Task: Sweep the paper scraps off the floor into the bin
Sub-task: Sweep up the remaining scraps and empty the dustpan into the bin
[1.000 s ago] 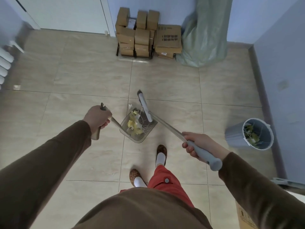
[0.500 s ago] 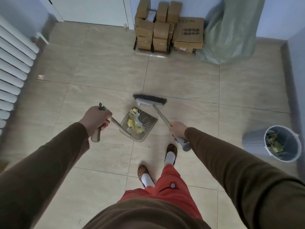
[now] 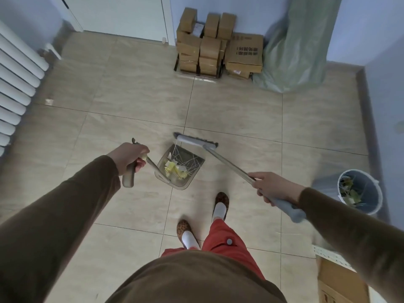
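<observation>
My left hand (image 3: 129, 157) grips the long handle of a grey-brown dustpan (image 3: 185, 182) that rests on the tiled floor in front of my feet. Yellow and white paper scraps (image 3: 176, 168) lie inside the pan. My right hand (image 3: 271, 186) holds the grey broom handle (image 3: 227, 161). The broom head (image 3: 195, 142) sits at the far open edge of the dustpan, touching the floor. A grey bin (image 3: 360, 193) stands by the right wall with scraps inside it, well to the right of my right hand.
Stacked cardboard boxes (image 3: 218, 51) and a green sack (image 3: 299, 47) stand against the far wall. A white radiator (image 3: 15, 84) runs along the left wall. Another cardboard box (image 3: 341, 283) sits at the lower right. A small scrap (image 3: 49, 101) lies near the radiator.
My right hand has pulled back and to the right along the broom handle. The broom head stays at the dustpan's mouth. The view has shifted slightly; the dustpan has hardly moved.
</observation>
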A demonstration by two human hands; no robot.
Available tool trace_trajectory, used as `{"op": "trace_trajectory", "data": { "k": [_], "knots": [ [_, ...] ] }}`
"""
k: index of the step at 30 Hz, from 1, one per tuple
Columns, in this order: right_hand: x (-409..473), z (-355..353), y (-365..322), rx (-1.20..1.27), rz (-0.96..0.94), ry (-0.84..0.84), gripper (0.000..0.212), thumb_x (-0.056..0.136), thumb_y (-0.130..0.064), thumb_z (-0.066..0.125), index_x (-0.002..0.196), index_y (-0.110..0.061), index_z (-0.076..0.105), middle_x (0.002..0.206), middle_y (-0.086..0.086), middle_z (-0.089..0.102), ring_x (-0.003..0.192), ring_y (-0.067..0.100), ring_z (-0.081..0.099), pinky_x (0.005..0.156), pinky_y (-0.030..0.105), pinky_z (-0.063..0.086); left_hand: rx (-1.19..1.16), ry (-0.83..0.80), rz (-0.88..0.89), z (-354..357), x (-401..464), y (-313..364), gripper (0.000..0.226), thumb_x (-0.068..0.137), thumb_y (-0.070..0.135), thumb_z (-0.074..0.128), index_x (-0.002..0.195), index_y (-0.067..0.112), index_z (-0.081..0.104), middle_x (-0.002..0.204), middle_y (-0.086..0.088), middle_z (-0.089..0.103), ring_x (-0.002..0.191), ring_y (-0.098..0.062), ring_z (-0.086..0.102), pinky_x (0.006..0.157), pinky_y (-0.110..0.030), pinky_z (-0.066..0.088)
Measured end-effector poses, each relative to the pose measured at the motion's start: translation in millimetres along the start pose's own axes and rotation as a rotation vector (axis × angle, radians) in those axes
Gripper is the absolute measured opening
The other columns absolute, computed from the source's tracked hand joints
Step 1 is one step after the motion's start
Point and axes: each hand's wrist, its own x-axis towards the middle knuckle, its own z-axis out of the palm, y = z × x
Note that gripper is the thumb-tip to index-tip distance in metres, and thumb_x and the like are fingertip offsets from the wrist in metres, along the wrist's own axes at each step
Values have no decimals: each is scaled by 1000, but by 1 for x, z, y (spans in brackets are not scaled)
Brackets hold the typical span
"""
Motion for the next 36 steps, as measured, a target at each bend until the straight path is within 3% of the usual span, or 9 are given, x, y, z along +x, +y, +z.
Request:
{"op": "trace_trajectory", "data": {
  "k": [2,5,8,15,19,25,29,32,36],
  "knots": [
    [26,22,-9,24,7,13,41,102,-13,41,141,-22,50,81,10,54,53,14,48,39,21,41,-19,-43,-21,-1,-1,-7,19,87,20,60,75,9,50,64,-10,51,38,-16,39,41,-19,34],
    [48,53,-10,27,46,-42,40,102,-8,38,139,-13,51,74,9,51,52,16,46,40,20,40,-95,-86,-31,1,-4,-12,16,88,21,63,86,10,51,70,-10,49,43,-15,42,39,-20,36],
    [26,64,9,-42,57,-116,39,102,-13,40,138,-18,51,76,9,54,52,15,48,45,24,42,-131,-73,-43,2,-3,-14,24,85,22,68,100,7,56,83,-16,59,45,-16,49,39,-19,43],
    [-42,42,74,-97,33,-24,47,100,-18,46,145,-34,46,74,7,57,45,11,50,43,23,46,-161,-45,15,-4,-8,-21,10,88,12,60,94,8,54,74,-11,57,31,-7,46,35,-14,36],
    [-55,23,97,161,55,-13,42,102,-16,46,141,-34,50,70,6,58,44,14,49,41,26,42,-153,-54,32,-3,-14,-20,12,88,12,59,98,7,54,73,-10,56,32,-6,46,35,-14,36],
    [-55,0,100,282,67,27,43,104,-13,45,142,-31,48,68,9,57,43,16,48,38,25,41,-159,-75,75,1,-21,-11,6,88,8,55,93,11,54,72,-7,50,31,-5,48,35,-14,35],
    [-60,-3,100,197,58,73,42,103,-15,47,137,-39,48,69,8,59,44,15,48,40,26,41,-120,-65,77,-2,-20,-8,6,85,9,57,91,10,55,71,-8,55,35,-8,43,37,-16,36],
    [-60,-12,108,405,111,22,44,104,-11,45,144,-28,47,68,11,56,42,16,46,37,24,38,-76,-52,64,-6,-18,-6,5,85,10,57,89,8,56,69,-9,58,36,-10,39,37,-16,36],
    [-68,-21,112,421,131,14,43,104,-11,44,145,-26,46,68,13,54,41,16,45,35,24,37,-81,-33,49,-21,-16,-7,6,88,6,55,94,7,57,73,-11,56,30,-7,46,34,-14,36]
  ]
}}
